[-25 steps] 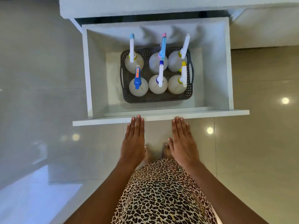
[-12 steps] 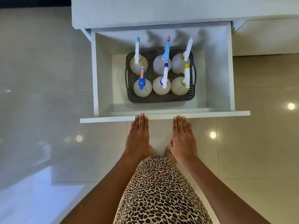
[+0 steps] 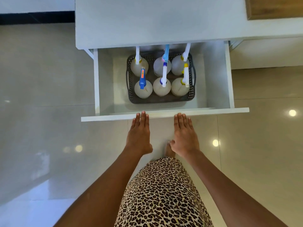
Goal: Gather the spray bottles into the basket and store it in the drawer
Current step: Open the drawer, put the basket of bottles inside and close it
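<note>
Both hands lie flat with fingers straight and together, holding nothing. The left hand [image 3: 139, 134] and right hand [image 3: 185, 134] press their fingertips against the front panel of the white open drawer [image 3: 164, 115], near its middle. Inside, toward the drawer's back edge, the dark perforated plastic basket [image 3: 191, 94] holds six translucent spray bottles [image 3: 161, 87] upright in two rows.
</note>
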### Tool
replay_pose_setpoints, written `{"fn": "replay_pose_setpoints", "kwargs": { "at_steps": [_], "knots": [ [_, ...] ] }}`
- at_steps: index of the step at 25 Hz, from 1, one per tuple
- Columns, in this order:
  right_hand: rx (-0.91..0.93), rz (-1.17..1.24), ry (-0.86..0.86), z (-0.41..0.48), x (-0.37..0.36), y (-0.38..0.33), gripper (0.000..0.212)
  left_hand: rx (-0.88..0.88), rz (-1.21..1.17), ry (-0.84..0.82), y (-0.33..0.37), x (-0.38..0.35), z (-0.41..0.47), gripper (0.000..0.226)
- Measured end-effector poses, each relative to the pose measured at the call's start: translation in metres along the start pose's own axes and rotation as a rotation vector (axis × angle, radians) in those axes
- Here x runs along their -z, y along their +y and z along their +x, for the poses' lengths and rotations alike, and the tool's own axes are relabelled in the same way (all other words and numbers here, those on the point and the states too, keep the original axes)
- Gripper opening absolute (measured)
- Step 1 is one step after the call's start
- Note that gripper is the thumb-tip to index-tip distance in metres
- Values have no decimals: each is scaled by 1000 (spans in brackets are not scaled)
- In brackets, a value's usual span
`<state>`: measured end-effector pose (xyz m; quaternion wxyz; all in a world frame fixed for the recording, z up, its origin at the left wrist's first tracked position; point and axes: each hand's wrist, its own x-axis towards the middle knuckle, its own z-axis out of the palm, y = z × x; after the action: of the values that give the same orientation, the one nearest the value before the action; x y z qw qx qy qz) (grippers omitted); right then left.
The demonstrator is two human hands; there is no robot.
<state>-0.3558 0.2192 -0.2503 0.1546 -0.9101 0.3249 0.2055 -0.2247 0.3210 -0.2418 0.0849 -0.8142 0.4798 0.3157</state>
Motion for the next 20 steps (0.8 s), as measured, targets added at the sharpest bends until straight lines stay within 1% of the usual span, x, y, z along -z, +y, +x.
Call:
{"fn": "replay_pose_setpoints", "kwargs": {
  "at_steps": [4,9,18,20],
  "knots": [
    [8,4,25,25,13,1,78,6,16,20,-6,16,22,105],
    [8,28,22,60,35,3,87,17,17,37,-14,40,53,104],
    [36,24,1,119,78,9,88,124,-29,80,-15,82,107,97],
    [46,11,18,131,84,10,85,134,-28,88,-17,88,116,96]
  ]
}}
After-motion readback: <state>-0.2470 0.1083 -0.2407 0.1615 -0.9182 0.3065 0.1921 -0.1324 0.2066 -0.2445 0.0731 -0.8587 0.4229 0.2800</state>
